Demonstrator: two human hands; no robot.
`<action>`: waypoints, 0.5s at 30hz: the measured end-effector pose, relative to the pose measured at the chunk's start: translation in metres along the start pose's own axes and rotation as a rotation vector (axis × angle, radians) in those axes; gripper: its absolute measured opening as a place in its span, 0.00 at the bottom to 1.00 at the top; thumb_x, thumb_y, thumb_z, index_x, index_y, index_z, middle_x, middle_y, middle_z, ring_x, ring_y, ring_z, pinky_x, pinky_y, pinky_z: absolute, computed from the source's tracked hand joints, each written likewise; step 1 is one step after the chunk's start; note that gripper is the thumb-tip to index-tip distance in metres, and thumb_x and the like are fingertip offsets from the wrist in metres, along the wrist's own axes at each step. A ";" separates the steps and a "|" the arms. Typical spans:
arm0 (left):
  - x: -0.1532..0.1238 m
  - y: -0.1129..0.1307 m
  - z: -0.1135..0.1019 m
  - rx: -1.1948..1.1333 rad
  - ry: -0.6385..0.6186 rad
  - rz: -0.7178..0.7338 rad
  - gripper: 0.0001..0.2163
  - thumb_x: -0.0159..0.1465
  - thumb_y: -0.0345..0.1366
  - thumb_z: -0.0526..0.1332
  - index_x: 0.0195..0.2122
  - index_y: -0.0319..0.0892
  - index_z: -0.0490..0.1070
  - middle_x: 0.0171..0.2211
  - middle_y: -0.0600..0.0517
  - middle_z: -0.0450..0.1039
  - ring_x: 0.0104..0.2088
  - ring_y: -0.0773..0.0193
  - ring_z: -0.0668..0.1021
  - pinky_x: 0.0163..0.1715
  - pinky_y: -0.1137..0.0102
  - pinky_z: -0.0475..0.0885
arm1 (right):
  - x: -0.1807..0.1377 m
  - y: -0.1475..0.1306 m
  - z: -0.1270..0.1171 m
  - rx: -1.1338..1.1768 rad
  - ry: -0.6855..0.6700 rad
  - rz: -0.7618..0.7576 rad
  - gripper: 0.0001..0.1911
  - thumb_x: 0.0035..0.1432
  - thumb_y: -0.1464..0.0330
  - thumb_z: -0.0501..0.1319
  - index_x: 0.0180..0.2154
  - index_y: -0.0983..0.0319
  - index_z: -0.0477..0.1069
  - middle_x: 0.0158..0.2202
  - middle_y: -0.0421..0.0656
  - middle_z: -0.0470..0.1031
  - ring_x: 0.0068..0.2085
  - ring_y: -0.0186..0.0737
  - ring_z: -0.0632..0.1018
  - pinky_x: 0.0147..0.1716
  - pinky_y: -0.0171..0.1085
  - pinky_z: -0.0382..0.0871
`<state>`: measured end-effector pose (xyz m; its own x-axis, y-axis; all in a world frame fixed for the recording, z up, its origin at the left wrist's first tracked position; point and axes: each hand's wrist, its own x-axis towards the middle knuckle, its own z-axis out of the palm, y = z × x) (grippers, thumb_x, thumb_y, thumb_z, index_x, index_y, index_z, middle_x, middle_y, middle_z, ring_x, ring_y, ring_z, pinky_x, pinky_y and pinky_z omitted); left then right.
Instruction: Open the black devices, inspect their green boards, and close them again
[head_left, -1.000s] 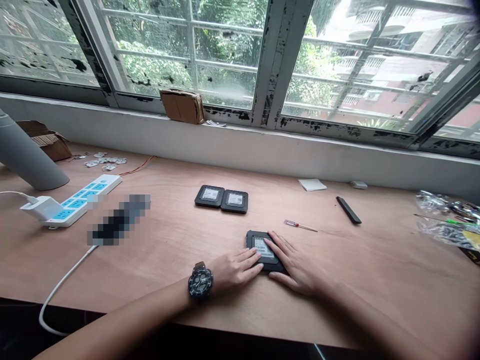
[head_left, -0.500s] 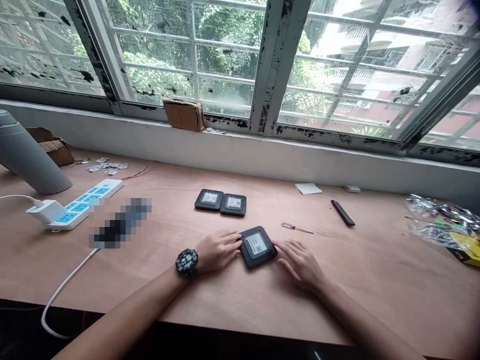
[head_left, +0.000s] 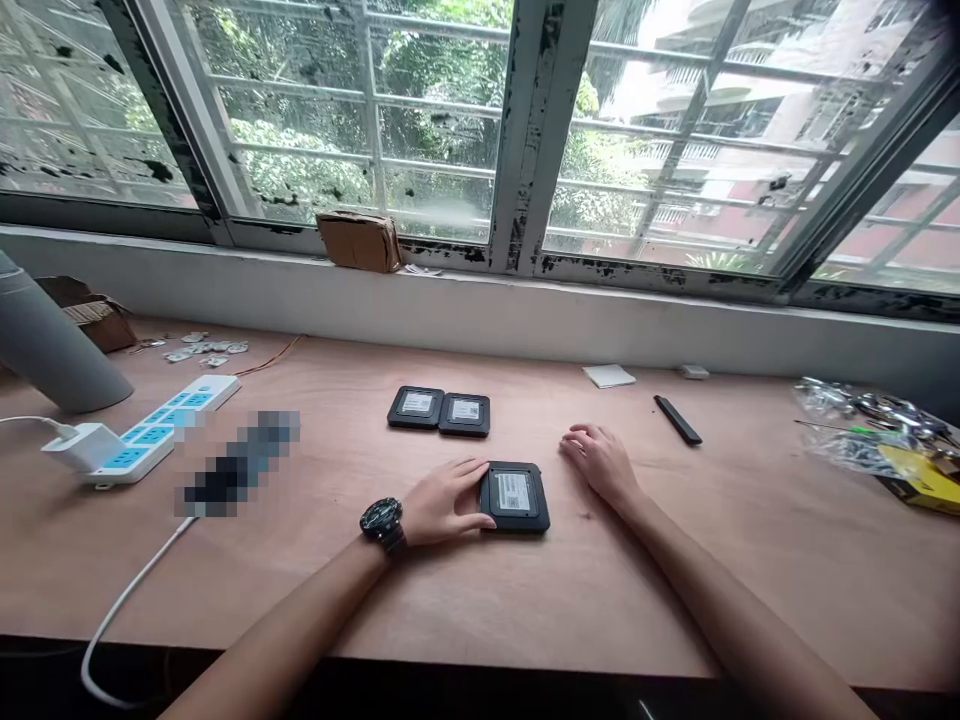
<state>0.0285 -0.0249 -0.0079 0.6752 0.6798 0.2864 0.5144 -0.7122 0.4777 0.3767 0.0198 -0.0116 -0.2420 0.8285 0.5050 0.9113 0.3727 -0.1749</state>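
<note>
The right hand [head_left: 600,462] is drawing away across the desk [head_left: 675,580], loosely curled and empty, while the open left hand [head_left: 446,502] is apparently just resting its fingertips against the flat-lying black case [head_left: 514,497].

The left hand [head_left: 446,500] rests against the edge of a black square device [head_left: 514,497] on the wooden counter [head_left: 675,580], the right hand [head_left: 600,462] lies just apart on its other side, and two matching black devices [head_left: 439,412] sit beyond
</note>
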 end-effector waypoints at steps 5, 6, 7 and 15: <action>0.003 0.004 0.001 -0.061 0.007 0.041 0.40 0.60 0.58 0.67 0.69 0.43 0.60 0.67 0.41 0.63 0.66 0.46 0.67 0.65 0.53 0.64 | 0.013 -0.038 -0.017 0.588 0.209 0.207 0.14 0.70 0.56 0.55 0.49 0.58 0.70 0.41 0.47 0.80 0.36 0.44 0.78 0.36 0.43 0.72; 0.003 0.004 0.001 -0.067 0.006 0.046 0.40 0.60 0.58 0.67 0.69 0.43 0.60 0.67 0.41 0.63 0.66 0.46 0.67 0.65 0.53 0.64 | 0.015 -0.049 -0.018 0.734 0.250 0.216 0.14 0.71 0.56 0.55 0.49 0.58 0.68 0.40 0.46 0.79 0.37 0.44 0.78 0.36 0.42 0.73; 0.003 0.004 0.002 -0.070 0.004 0.047 0.40 0.60 0.58 0.68 0.69 0.44 0.60 0.67 0.41 0.63 0.66 0.46 0.66 0.66 0.53 0.64 | 0.015 -0.059 -0.018 0.838 0.281 0.219 0.14 0.71 0.56 0.55 0.50 0.57 0.67 0.40 0.46 0.78 0.38 0.43 0.78 0.36 0.41 0.73; -0.002 -0.010 0.003 -0.036 -0.019 -0.026 0.42 0.61 0.60 0.65 0.70 0.42 0.56 0.69 0.41 0.57 0.69 0.46 0.61 0.67 0.51 0.59 | 0.000 -0.093 0.000 1.053 0.286 0.186 0.10 0.70 0.59 0.56 0.48 0.56 0.67 0.37 0.43 0.75 0.39 0.41 0.76 0.36 0.40 0.71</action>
<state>0.0232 -0.0197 -0.0155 0.6721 0.6943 0.2574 0.5129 -0.6872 0.5144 0.2923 -0.0149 0.0044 0.0790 0.8323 0.5487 0.1534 0.5337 -0.8316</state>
